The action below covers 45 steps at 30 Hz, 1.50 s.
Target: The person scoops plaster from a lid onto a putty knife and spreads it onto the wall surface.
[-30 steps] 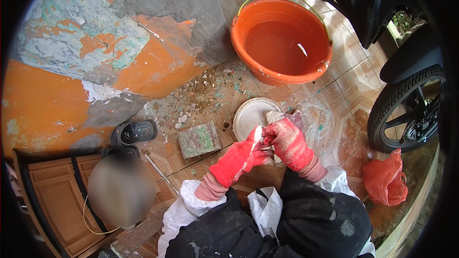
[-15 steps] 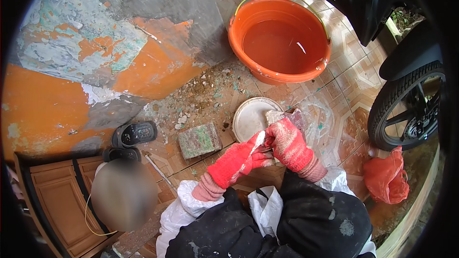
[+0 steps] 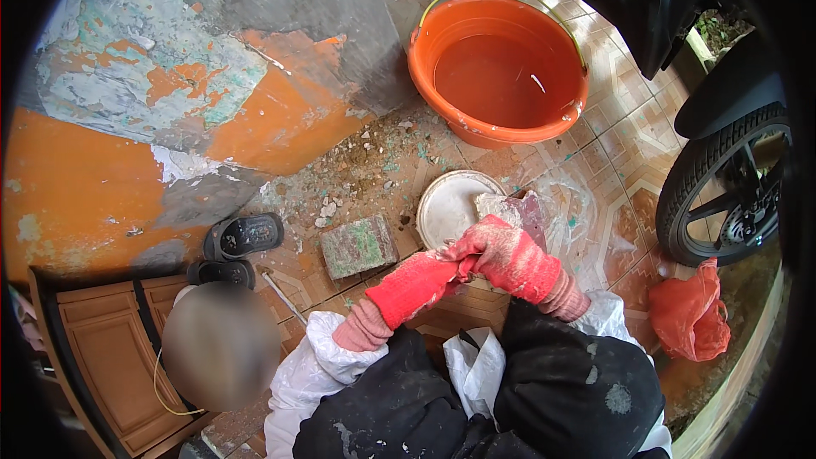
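Both my hands wear red knitted work gloves dusted with pale powder, and they meet above the floor in front of my knees. My right hand (image 3: 514,262) is closed over the finger end of my left hand's glove. My left hand (image 3: 415,286) points toward it, its fingers mostly hidden under the right one. Just beyond the hands lie a round white lid (image 3: 446,210) and a reddish block with a whitish crust (image 3: 529,214). Left of them sits a rough brick-like block (image 3: 359,248) with green patches.
An orange bucket (image 3: 455,123) holding water stands ahead, its handle raised. Rubble (image 3: 348,166) lies along the peeling wall (image 3: 110,178). Dark sandals (image 3: 246,236) and a thin rod (image 3: 283,297) are left. Right are a motorcycle wheel (image 3: 671,204) and a red plastic bag (image 3: 687,314).
My right hand has closed further over the left glove's fingers, hiding the loose pale fingertip seen before. The left forearm has shifted slightly left. The things on the floor stay put.
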Each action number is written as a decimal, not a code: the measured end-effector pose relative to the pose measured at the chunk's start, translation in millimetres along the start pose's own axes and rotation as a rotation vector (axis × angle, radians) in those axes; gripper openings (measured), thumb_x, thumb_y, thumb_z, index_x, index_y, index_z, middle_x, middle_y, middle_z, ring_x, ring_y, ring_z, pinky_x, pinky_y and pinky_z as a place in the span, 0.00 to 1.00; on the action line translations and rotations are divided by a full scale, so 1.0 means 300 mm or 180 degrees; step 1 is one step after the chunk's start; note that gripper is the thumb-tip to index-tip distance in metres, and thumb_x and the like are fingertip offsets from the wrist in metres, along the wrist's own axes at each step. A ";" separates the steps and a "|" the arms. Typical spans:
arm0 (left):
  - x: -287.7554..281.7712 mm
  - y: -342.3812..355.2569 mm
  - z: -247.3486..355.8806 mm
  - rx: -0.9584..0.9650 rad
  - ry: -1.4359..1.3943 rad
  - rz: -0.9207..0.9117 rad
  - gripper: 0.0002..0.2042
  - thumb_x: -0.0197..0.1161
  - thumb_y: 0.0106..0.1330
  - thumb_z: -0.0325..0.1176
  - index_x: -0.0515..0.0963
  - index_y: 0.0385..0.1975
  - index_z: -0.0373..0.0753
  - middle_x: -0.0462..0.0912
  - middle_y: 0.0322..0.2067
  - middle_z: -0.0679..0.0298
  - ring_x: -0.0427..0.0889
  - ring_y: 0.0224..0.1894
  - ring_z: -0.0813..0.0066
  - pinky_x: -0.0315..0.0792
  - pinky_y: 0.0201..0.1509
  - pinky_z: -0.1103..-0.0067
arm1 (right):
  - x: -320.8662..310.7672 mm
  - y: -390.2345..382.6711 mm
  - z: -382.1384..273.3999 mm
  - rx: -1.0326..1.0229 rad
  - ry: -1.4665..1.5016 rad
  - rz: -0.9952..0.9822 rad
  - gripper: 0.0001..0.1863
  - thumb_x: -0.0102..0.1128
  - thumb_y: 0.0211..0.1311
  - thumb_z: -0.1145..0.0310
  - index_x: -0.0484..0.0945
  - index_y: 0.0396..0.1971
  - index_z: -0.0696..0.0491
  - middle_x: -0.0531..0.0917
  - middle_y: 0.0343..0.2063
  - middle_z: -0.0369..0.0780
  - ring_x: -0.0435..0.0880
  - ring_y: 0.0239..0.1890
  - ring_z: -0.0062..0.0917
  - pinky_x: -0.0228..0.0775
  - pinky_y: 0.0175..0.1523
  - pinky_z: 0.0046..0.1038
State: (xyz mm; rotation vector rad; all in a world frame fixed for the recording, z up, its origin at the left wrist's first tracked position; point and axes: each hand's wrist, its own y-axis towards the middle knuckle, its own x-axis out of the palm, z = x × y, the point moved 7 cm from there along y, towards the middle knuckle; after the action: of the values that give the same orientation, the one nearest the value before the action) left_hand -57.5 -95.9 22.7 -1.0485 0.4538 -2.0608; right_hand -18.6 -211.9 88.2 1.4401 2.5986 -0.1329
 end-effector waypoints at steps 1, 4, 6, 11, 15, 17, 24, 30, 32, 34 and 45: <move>-0.008 0.005 -0.009 0.0001 0.0009 0.0003 0.21 0.57 0.67 0.37 0.67 0.58 0.38 0.75 0.47 0.66 0.75 0.47 0.77 0.71 0.49 0.78 | 0.017 -0.003 0.033 0.0031 -0.0074 -0.0103 0.12 0.56 0.50 0.80 0.80 0.37 0.57 0.82 0.24 0.43 0.83 0.27 0.27 0.73 0.36 0.26; -0.021 0.009 -0.015 0.0021 -0.0068 -0.0086 0.21 0.58 0.67 0.37 0.67 0.58 0.39 0.76 0.46 0.67 0.75 0.46 0.77 0.71 0.49 0.79 | -0.011 -0.006 -0.005 -0.0362 -0.0744 0.0208 0.09 0.55 0.45 0.84 0.79 0.28 0.59 0.81 0.21 0.44 0.83 0.24 0.28 0.74 0.33 0.28; 0.014 -0.020 0.061 0.0961 0.2716 -0.0236 0.21 0.57 0.68 0.38 0.66 0.59 0.40 0.76 0.46 0.65 0.76 0.47 0.76 0.72 0.50 0.78 | -0.055 -0.001 0.056 0.0054 -0.0959 0.0460 0.09 0.53 0.45 0.84 0.79 0.28 0.59 0.81 0.20 0.45 0.83 0.25 0.30 0.74 0.32 0.28; 0.003 -0.022 0.020 0.0080 -0.0358 -0.0076 0.23 0.54 0.69 0.45 0.66 0.60 0.41 0.76 0.48 0.62 0.77 0.46 0.74 0.72 0.50 0.78 | -0.048 -0.047 0.203 0.1074 0.0638 0.0653 0.15 0.59 0.54 0.76 0.78 0.44 0.60 0.82 0.36 0.42 0.80 0.37 0.21 0.72 0.44 0.23; 0.030 -0.010 0.021 -0.0284 -0.0567 0.0135 0.25 0.49 0.70 0.49 0.64 0.61 0.40 0.73 0.53 0.60 0.76 0.46 0.73 0.71 0.50 0.78 | 0.038 -0.062 0.270 0.1155 0.2122 0.0236 0.15 0.61 0.59 0.67 0.79 0.45 0.56 0.82 0.33 0.39 0.79 0.35 0.21 0.72 0.43 0.23; 0.031 -0.017 0.018 -0.0246 -0.0741 0.0099 0.25 0.49 0.70 0.48 0.64 0.61 0.39 0.72 0.54 0.60 0.76 0.47 0.72 0.71 0.50 0.77 | 0.014 -0.068 0.187 0.1795 0.1313 0.0188 0.14 0.61 0.59 0.68 0.79 0.43 0.57 0.82 0.30 0.38 0.79 0.32 0.21 0.72 0.41 0.23; 0.042 -0.038 0.029 0.0296 -0.1124 0.0121 0.24 0.49 0.72 0.40 0.60 0.63 0.35 0.69 0.57 0.56 0.74 0.53 0.63 0.70 0.57 0.71 | -0.055 -0.092 0.291 0.1502 0.0683 0.1235 0.14 0.60 0.59 0.64 0.79 0.38 0.59 0.82 0.27 0.37 0.80 0.29 0.20 0.72 0.37 0.23; 0.036 -0.025 0.016 0.0356 -0.1495 -0.0328 0.25 0.52 0.69 0.28 0.56 0.65 0.36 0.67 0.59 0.56 0.73 0.55 0.64 0.70 0.58 0.73 | 0.012 -0.104 0.225 0.2108 0.0893 0.0128 0.14 0.60 0.59 0.63 0.79 0.39 0.57 0.81 0.24 0.34 0.75 0.22 0.15 0.66 0.26 0.19; 0.029 -0.017 -0.006 0.0439 -0.1387 -0.0255 0.25 0.52 0.69 0.28 0.56 0.65 0.36 0.67 0.59 0.57 0.73 0.55 0.65 0.70 0.58 0.73 | 0.011 -0.102 0.218 0.2088 0.0847 0.0279 0.13 0.60 0.59 0.63 0.79 0.37 0.57 0.80 0.23 0.34 0.75 0.22 0.15 0.66 0.26 0.20; 0.045 -0.024 0.017 0.0538 -0.1271 -0.0197 0.26 0.53 0.68 0.27 0.56 0.65 0.36 0.67 0.59 0.57 0.73 0.55 0.65 0.69 0.59 0.73 | -0.012 -0.103 0.208 0.2031 0.0720 0.0594 0.10 0.59 0.60 0.64 0.78 0.34 0.56 0.79 0.21 0.33 0.76 0.22 0.16 0.67 0.26 0.21; 0.132 -0.052 0.114 0.0139 -0.0703 -0.0061 0.25 0.46 0.73 0.40 0.53 0.68 0.43 0.65 0.60 0.65 0.70 0.55 0.76 0.66 0.57 0.81 | -0.056 -0.149 0.378 0.1751 0.1152 0.1580 0.06 0.57 0.61 0.68 0.76 0.30 0.56 0.81 0.25 0.34 0.78 0.24 0.17 0.69 0.27 0.22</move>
State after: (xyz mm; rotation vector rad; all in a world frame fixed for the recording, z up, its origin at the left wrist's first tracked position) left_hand -52.2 -115.4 73.3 -1.2410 0.2859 -1.9348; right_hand -36.0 -267.5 -20.0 2.4581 2.4648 -0.6068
